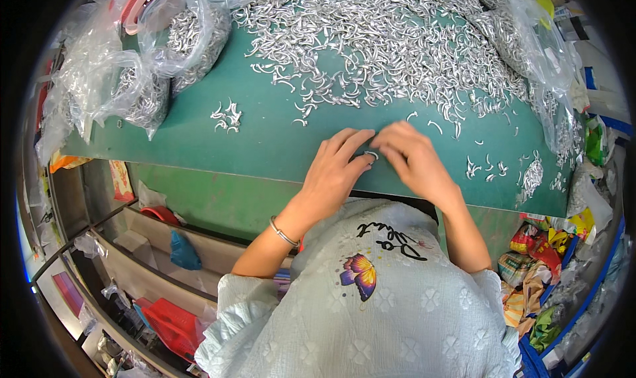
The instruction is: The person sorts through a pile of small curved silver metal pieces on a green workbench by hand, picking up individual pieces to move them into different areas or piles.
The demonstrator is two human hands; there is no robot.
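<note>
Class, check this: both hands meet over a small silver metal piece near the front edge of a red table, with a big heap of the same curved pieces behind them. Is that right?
Not quite: the table is green, not red, as the head view shows. The rest holds: the left hand and right hand meet over a small silver metal piece near its front edge, with the heap of curved pieces behind.

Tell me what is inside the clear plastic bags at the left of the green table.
The clear plastic bags hold small silver curved metal pieces, like those piled loose on the green table. Folded plastic hides the bags' lower contents.

Bright, even light, heavy fisheye warp

Metal pieces (pixel 371 40) and plastic bags (pixel 132 66) glint up top, soft shadows under the hands (pixel 377 162), worktop (pixel 265 139) edge bows, corners go black.
</note>
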